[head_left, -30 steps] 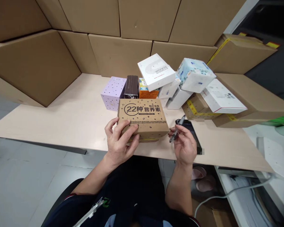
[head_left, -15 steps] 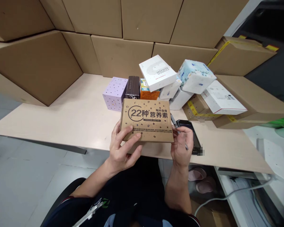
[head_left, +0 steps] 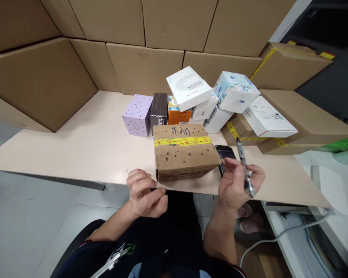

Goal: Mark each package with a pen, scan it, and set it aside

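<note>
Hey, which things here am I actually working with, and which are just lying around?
Apparently in use:
pen, in the right hand
taped cardboard box, beside the left hand

Lying about:
lilac box
orange box
power bank box
phone

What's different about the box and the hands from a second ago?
The cardboard box has tipped toward the person: its yellow-taped side is now on top and its "22" side faces front. The left hand has let go, fingers curled by its corner. The right hand moved right, still holding the pen. The purple box stayed put.
</note>
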Tool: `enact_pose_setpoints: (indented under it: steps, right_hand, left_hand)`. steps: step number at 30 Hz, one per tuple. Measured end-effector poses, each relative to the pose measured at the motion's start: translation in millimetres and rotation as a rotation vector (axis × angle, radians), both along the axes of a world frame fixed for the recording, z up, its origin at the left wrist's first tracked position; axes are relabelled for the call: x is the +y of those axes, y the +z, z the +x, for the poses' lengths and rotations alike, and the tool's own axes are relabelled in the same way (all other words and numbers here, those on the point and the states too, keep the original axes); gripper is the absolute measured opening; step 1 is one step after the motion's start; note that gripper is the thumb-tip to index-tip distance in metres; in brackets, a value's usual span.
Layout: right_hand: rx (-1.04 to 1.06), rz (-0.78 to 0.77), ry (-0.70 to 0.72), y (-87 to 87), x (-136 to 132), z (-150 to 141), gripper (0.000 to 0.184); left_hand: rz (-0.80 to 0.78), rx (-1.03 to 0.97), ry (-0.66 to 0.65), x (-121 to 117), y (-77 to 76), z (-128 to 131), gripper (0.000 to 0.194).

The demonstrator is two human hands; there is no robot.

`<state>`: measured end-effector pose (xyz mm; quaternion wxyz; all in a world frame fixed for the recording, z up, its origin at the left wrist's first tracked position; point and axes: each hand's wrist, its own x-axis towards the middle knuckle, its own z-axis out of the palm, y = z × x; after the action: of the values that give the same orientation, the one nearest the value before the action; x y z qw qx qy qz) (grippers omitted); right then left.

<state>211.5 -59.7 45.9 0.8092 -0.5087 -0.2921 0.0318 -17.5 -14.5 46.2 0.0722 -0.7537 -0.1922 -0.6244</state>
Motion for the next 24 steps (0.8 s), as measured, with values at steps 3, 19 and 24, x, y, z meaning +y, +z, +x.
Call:
enact_pose_setpoints:
  steps: [3, 19, 24]
  right_hand:
    - [-0.011, 0.055, -0.170, 14.6, -5.2, 3.2, 0.013]
    - [-0.192, -0.003, 0.258, 66.9, 7.0, -28.4, 0.012]
    - [-0.449, -0.167, 0.285, 56.0, 13.2, -25.9, 0.008]
  left_hand:
    - [0.004, 0.013, 0.041, -4.4, 8.2, 6.5, 0.015]
    - [-0.086, 0.264, 0.121, 4.3, 26.6, 32.7, 0.034]
    - [-0.089, 0.252, 0.133, 5.5, 26.8, 34.7, 0.029]
